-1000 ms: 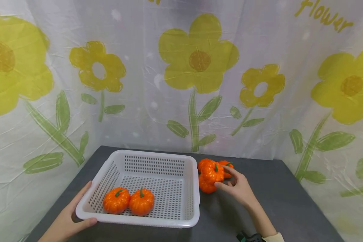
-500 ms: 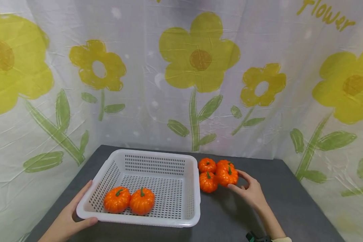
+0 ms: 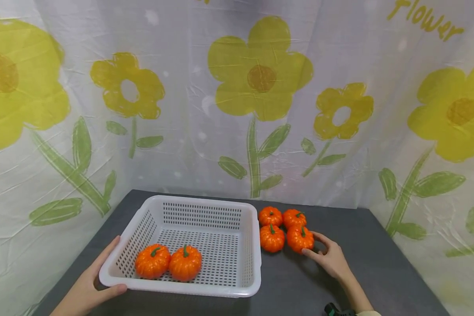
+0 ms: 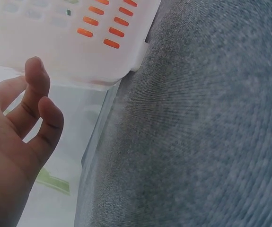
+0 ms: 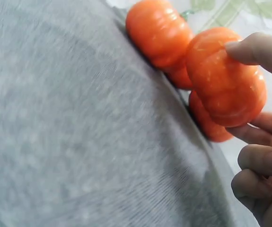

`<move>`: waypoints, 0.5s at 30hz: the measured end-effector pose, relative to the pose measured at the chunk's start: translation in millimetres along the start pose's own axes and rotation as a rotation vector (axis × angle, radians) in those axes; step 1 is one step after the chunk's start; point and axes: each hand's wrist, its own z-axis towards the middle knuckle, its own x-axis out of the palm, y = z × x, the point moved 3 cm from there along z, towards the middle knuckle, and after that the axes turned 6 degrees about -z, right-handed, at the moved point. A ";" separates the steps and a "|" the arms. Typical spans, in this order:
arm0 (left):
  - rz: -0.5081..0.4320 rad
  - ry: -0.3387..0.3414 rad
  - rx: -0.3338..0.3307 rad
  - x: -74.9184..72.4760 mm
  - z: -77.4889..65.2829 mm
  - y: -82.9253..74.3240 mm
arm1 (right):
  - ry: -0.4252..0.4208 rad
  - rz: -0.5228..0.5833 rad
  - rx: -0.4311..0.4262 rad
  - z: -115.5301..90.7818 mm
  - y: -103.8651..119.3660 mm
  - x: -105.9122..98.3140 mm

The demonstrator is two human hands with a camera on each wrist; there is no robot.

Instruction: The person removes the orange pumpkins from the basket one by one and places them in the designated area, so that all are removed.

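Observation:
My right hand (image 3: 332, 259) pinches a small orange pumpkin (image 3: 300, 239) with a green stem, thumb on the near side and fingers on the far side. In the right wrist view this pumpkin (image 5: 223, 80) is between the thumb and fingers, close over the dark tabletop. Three more pumpkins stand beside it, one of them a front pumpkin (image 3: 271, 239) just to its left. My left hand (image 3: 88, 281) grips the near left corner of a white plastic basket (image 3: 249, 287), its thumb along the front rim. Inside the basket sit two pumpkins (image 3: 169, 263), side by side near the front.
The dark grey table (image 3: 363, 245) extends right of the pumpkins. A white curtain (image 3: 181, 145) printed with yellow flowers hangs behind the table and along both sides. The basket's right wall stands close to the leftmost loose pumpkins.
My right hand has carried its pumpkin rightward from over the others, then lower and toward me, to the front right of the group. My left hand and the basket stay put.

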 end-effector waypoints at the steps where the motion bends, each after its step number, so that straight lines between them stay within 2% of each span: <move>1: 0.001 -0.001 -0.001 0.1 -0.2 0.0 | 0.000 -0.009 -0.002 0.2 -1.3 1.1; 6: -0.002 -0.001 -0.003 0.2 -0.3 1.0 | -0.006 -0.055 -0.016 0.6 -4.3 6.1; 15: 0.013 0.010 -0.060 -0.6 2.1 3.2 | -0.058 -0.119 -0.031 0.6 -5.9 11.9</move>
